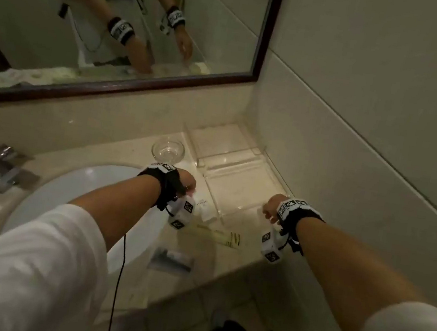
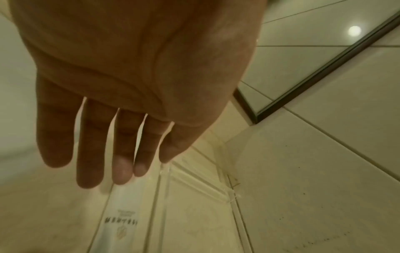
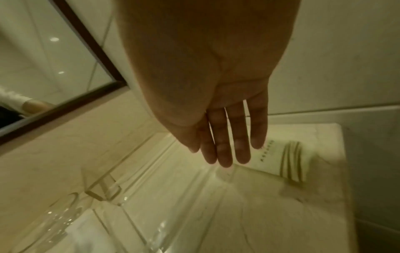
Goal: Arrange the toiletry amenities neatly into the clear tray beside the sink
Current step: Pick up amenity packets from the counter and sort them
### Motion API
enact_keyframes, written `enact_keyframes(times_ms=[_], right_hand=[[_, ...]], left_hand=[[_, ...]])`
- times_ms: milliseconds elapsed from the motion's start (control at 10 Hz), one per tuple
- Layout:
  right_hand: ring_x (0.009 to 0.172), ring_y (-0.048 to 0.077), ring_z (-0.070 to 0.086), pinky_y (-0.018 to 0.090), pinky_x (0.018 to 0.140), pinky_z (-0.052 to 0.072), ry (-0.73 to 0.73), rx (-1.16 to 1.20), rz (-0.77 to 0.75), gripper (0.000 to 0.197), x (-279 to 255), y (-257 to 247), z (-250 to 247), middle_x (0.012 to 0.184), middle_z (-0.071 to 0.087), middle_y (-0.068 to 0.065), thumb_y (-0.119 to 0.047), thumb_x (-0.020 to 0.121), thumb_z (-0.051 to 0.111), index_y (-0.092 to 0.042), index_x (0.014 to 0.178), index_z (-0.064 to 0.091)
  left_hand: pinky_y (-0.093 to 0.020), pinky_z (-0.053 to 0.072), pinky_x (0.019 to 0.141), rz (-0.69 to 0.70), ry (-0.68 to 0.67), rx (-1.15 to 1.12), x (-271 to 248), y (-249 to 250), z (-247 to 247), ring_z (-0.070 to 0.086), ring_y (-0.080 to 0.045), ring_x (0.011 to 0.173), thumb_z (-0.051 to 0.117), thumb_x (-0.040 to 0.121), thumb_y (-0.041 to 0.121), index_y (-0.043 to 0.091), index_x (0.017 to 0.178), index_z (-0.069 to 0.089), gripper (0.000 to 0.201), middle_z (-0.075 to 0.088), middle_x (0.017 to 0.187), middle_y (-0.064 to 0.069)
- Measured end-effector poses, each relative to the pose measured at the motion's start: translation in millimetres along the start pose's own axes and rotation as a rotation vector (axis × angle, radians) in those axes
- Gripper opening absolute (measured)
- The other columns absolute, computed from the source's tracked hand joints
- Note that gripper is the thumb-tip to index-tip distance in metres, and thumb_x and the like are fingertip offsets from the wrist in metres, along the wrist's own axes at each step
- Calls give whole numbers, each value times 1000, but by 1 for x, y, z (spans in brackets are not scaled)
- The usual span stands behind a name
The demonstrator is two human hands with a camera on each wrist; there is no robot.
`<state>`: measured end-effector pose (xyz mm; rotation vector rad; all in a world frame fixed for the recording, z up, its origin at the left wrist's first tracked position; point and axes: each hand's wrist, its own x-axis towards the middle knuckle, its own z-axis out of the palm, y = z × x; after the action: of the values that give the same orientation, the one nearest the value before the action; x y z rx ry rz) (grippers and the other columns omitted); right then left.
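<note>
I see my left hand (image 2: 134, 95) and right hand (image 3: 207, 89) with fingers spread, holding nothing, flanking the clear tray (image 1: 237, 179); white sachet (image 1: 205, 205) beside it, tube (image 1: 219, 236) at 6 o'clock on the desk (image 1: 119, 149).

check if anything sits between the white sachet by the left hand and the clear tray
Nothing visible does. The white sachet lies on the counter right against the clear tray, whose compartments show nothing inside. The left hand hovers open above the sachet; the glass bowl stands off to the side.

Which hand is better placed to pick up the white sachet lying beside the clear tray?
Left hand: its straight fingers hover directly above the white sachet; the right hand hovers farther off.
</note>
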<state>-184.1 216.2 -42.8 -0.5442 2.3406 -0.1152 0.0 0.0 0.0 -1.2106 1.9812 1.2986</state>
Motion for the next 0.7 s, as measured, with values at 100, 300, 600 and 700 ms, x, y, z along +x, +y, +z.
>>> enact_keyframes(times_ms=[100, 300, 600, 700], right_hand=[[68, 17, 62, 26, 58, 50, 12, 183, 20, 5, -20, 3, 8, 83, 65, 7, -14, 88, 58, -9, 89, 60], [78, 23, 69, 38, 82, 57, -86, 108, 80, 37, -17, 7, 41, 84, 73, 4, -49, 83, 62, -14, 75, 68], [87, 25, 65, 34, 82, 53, -27, -20, -7, 48, -18, -4, 75, 93, 69, 4, -50, 66, 79, -14, 95, 67], [87, 21, 60, 32, 77, 50, 16, 13, -66, 40, -16, 0, 82, 96, 64, 0, -43, 66, 80, -21, 92, 59]], left_hand=[[-19, 39, 45, -28, 21, -50, -2, -9, 9, 46, -11, 54, 44, 98, 11, 8, 71, 53, 28, 54, 74, -1], [-25, 43, 57, -1, -23, 125, 16, -22, 25, 52, -21, 90, 51, 94, 12, -3, 128, 54, 37, 60, 111, -13], [-37, 58, 78, 23, 29, 329, 32, -48, 33, 70, -28, 85, 76, 77, 31, 9, 98, 71, 31, 73, 96, -10], [-38, 54, 89, 40, 39, 414, 20, -45, 36, 65, -30, 101, 75, 79, 30, 5, 111, 67, 42, 69, 108, -12]])
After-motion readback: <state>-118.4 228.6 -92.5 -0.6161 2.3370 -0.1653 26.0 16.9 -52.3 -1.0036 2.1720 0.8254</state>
